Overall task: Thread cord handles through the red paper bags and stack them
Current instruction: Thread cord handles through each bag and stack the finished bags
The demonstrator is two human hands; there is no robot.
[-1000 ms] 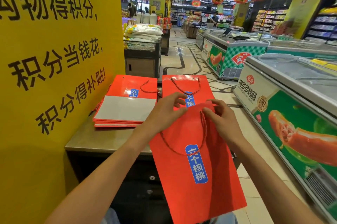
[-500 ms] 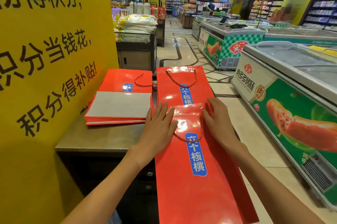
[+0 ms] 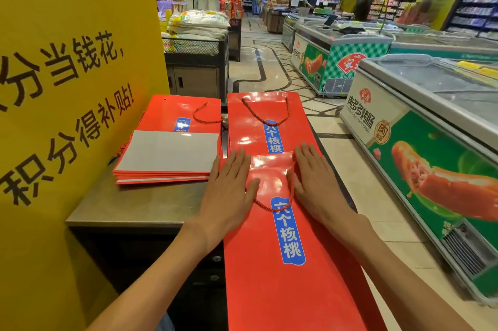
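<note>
I have one view only, worn on the head, looking forward and down from close above the left hand (image 3: 229,190) and right hand (image 3: 315,185), both forearms running in from the bottom edge. Past the hands it faces down a shop aisle (image 3: 258,61); the wide lens bends the freezers (image 3: 431,126) right of them

Supermarket: chest freezers (image 3: 420,115), stocked shelves (image 3: 477,10).

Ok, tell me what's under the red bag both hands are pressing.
The pressed bag overlaps another red paper bag with its cord handle, on the steel counter. What lies beneath the overlap is hidden.
</note>
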